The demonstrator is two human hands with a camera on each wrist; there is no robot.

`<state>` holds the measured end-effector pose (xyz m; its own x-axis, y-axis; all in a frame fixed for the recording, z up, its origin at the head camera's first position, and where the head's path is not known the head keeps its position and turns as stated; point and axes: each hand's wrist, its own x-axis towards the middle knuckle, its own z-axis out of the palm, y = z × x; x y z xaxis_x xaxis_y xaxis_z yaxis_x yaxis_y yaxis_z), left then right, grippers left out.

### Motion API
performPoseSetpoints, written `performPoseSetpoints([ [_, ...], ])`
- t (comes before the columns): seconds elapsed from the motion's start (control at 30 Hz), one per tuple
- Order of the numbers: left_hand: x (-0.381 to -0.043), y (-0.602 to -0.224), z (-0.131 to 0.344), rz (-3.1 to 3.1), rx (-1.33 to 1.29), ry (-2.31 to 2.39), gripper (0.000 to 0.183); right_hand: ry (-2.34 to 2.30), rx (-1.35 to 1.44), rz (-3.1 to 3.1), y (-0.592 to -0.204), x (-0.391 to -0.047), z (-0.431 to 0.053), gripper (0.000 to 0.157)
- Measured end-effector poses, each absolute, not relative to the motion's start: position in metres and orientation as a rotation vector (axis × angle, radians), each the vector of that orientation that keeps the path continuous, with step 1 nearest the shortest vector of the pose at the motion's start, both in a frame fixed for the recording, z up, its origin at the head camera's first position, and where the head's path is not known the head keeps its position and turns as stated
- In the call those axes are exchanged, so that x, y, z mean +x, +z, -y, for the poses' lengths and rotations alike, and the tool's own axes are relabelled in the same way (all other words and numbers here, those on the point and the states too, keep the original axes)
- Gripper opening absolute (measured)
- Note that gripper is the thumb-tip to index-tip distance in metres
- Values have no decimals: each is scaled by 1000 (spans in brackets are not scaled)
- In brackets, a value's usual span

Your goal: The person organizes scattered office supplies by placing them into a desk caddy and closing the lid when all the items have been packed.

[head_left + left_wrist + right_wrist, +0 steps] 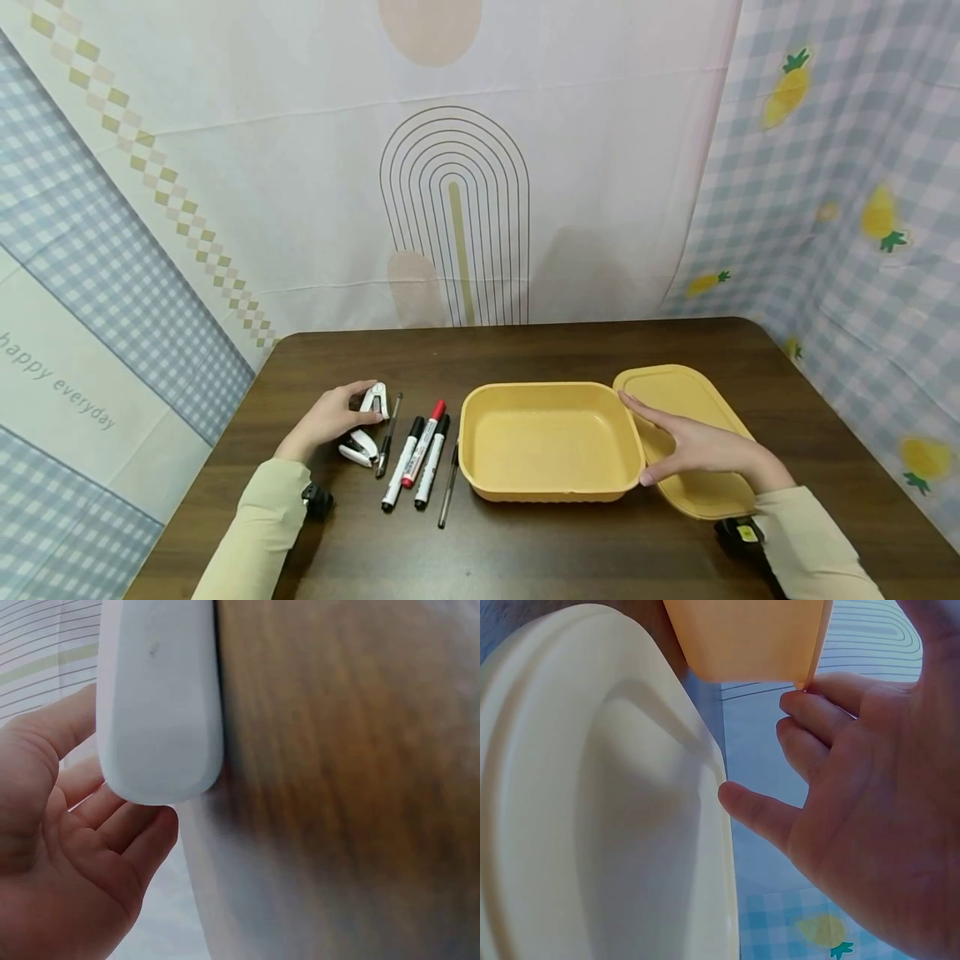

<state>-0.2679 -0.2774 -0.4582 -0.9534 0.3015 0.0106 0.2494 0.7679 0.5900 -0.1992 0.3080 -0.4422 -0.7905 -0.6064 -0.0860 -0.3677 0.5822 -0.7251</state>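
On the left of the table my left hand (330, 419) pinches a small white stapler (380, 392) between thumb and fingers. A second white stapler (362, 448) lies just below that hand. Close up in the left wrist view, a white rounded casing (161, 705) covers part of the left hand (71, 847); the pinched stapler is hidden there. My right hand (701, 447) has its fingers spread along the right side of a yellow plastic box (551, 496). Its fingertips touch the box's rim. Under this hand lies the yellow lid (682, 383), also large in the right wrist view.
Between the staplers and the box lie a black pen (389, 437), two black-capped markers (403, 463) (432, 463), a red marker (423, 444) and another pen (448, 487). The dark wooden table (525, 550) backs onto a patterned cloth (600, 167).
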Motion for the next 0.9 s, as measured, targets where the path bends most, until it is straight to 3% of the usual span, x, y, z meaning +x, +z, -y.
performPoseSetpoints([
  [0.9,-289,-401,286,-2898,409,1026,75,-1047,-806,-2488,-444,-200,-308,113],
])
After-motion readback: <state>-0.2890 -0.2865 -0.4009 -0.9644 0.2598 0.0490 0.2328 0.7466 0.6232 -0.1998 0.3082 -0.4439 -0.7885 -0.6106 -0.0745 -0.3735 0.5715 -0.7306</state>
